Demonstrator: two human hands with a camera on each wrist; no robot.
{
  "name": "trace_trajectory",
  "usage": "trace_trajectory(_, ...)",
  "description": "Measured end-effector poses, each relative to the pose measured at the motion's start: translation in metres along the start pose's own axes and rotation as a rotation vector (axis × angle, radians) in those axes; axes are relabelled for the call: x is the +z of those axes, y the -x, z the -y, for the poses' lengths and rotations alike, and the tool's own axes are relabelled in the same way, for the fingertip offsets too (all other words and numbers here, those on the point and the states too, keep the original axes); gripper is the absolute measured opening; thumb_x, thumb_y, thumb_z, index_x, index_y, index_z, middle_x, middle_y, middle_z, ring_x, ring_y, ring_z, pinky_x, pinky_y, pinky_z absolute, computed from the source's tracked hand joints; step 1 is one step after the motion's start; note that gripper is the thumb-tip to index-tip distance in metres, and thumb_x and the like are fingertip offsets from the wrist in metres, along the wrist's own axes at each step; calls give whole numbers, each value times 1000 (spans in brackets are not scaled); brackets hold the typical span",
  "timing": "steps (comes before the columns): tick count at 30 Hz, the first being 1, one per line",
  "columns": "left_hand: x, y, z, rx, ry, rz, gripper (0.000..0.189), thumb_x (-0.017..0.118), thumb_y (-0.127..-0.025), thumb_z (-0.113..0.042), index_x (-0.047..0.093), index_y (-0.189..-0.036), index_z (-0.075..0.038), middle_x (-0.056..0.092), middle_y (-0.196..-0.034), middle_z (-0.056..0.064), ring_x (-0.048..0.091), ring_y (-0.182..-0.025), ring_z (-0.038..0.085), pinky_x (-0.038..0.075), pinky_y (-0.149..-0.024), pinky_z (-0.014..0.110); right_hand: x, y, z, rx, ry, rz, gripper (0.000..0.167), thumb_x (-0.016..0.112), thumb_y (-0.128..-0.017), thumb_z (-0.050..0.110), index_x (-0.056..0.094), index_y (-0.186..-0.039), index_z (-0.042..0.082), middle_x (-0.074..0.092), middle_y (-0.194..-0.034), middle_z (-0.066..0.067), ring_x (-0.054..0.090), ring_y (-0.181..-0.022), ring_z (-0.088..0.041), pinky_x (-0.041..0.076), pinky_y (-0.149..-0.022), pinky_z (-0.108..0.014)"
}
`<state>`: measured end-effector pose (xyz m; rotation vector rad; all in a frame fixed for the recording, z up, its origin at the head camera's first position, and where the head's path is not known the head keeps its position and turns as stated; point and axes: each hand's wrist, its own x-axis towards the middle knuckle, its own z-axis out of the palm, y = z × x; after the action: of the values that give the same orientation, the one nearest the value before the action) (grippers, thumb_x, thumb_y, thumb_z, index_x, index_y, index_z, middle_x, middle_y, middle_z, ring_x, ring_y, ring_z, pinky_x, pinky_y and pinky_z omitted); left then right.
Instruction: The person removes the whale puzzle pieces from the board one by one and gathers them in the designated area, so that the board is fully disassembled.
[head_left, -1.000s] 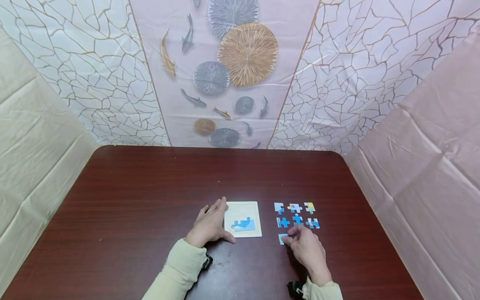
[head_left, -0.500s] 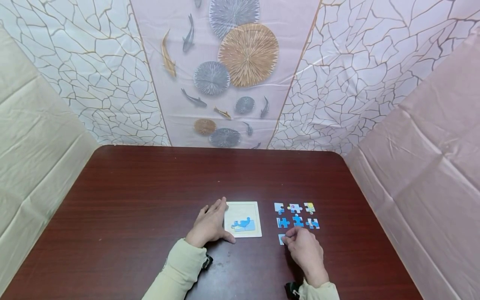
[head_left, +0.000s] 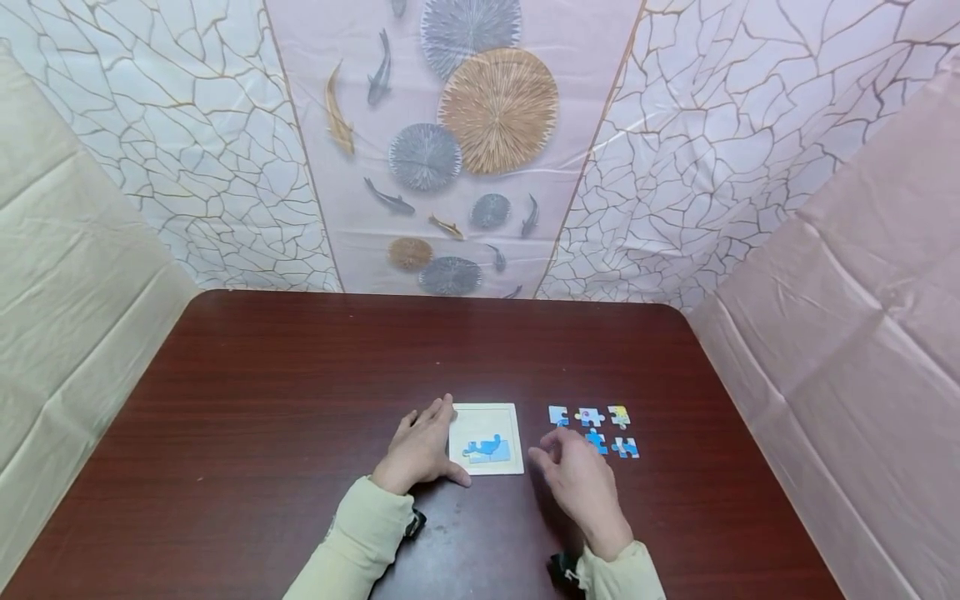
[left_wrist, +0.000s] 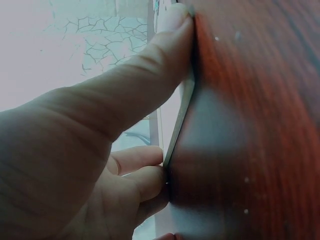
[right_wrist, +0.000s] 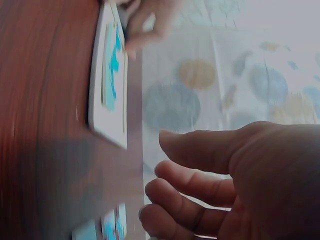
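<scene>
In the head view a square white puzzle board (head_left: 482,419) lies on the table, with blue pieces (head_left: 489,449) joined in its lower part. My left hand (head_left: 418,450) rests along its left side, fingers stretched toward the far corner and thumb at the near edge. The left wrist view shows the thumb (left_wrist: 135,77) and fingertips right at the board's rim. My right hand (head_left: 581,483) hovers between the board and the loose puzzle pieces. Its thumb (right_wrist: 200,145) stands apart from its loosely bent fingers in the right wrist view, and nothing shows between them.
Several loose pieces lie right of the board, among them a yellow one (head_left: 619,416), a white one with a pink swirl (head_left: 590,416) and a blue one (head_left: 596,442). The dark red table (head_left: 300,375) has patterned cloth walls (head_left: 480,208) around it.
My right hand has left the lowest loose piece and moved left and slightly forward, toward the board. It now covers the left part of the lower pieces. The left hand has stayed still.
</scene>
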<state>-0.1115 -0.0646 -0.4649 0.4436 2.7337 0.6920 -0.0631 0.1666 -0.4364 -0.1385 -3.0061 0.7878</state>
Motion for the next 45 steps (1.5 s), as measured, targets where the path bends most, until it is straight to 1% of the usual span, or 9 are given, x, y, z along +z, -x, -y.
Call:
trace_trajectory(4,0,-1,0,7,-4,-3,132,90,-57,-51,17,-154,1,46,-148,3,22,-146,24,18,-115,51,12,-3,15,-102,16,21,18,77,-84,23,69,-92,10,55,-77,3,49,-65,-12,42,-54,-30)
trace_trajectory(10,1,-1,1,9,-12,-4,132,90,-56,-52,18,-153,2,47,-147,3,23,-145,24,19,-115,51,25,-7,29,-268,9,92,23,74,-87,16,71,-108,6,49,-88,-2,46,-60,-8,43,-54,-24)
trace_trajectory(13,1,-1,1,10,-11,-3,131,89,-57,-52,19,-153,2,47,-147,3,23,-145,24,19,-114,51,29,-9,33,-338,11,140,28,74,-88,16,71,-114,5,48,-94,-2,47,-62,-6,45,-57,-22)
trace_trajectory(17,1,0,1,10,-4,-2,131,89,-58,-52,18,-153,2,46,-148,3,23,-145,25,19,-114,51,34,-9,35,-396,32,194,33,74,-88,17,70,-119,6,45,-95,-3,47,-63,-7,46,-60,-23)
trace_trajectory(21,0,1,0,12,2,0,130,89,-58,-52,18,-153,2,44,-149,4,22,-146,25,18,-115,52,39,-10,34,-435,50,206,34,74,-88,16,70,-120,7,45,-95,-4,46,-63,-7,46,-60,-23)
trace_trajectory(26,-1,2,0,18,-1,2,131,88,-59,-52,17,-153,2,44,-149,4,22,-146,25,18,-115,52,41,-11,33,-459,58,197,27,73,-87,13,72,-114,9,45,-94,-2,47,-66,-8,48,-62,-23)
trace_trajectory(34,-1,1,-1,17,-13,5,131,88,-59,-54,17,-153,2,45,-148,3,22,-146,25,19,-114,52,43,-13,33,-421,31,223,21,70,-89,8,70,-109,10,45,-95,-1,50,-66,-8,48,-63,-24)
trace_trajectory(40,-1,0,0,17,-17,-5,131,89,-58,-54,18,-153,2,46,-148,3,23,-145,25,19,-114,52,44,-16,34,-399,39,260,19,70,-89,7,66,-106,12,44,-92,-2,47,-61,-9,46,-59,-23)
trace_trajectory(45,0,-1,2,16,-29,-8,132,89,-57,-54,18,-153,3,46,-148,2,23,-145,24,19,-114,51,42,-21,37,-399,58,301,19,70,-88,6,63,-104,11,45,-90,-3,49,-64,-11,48,-62,-25)
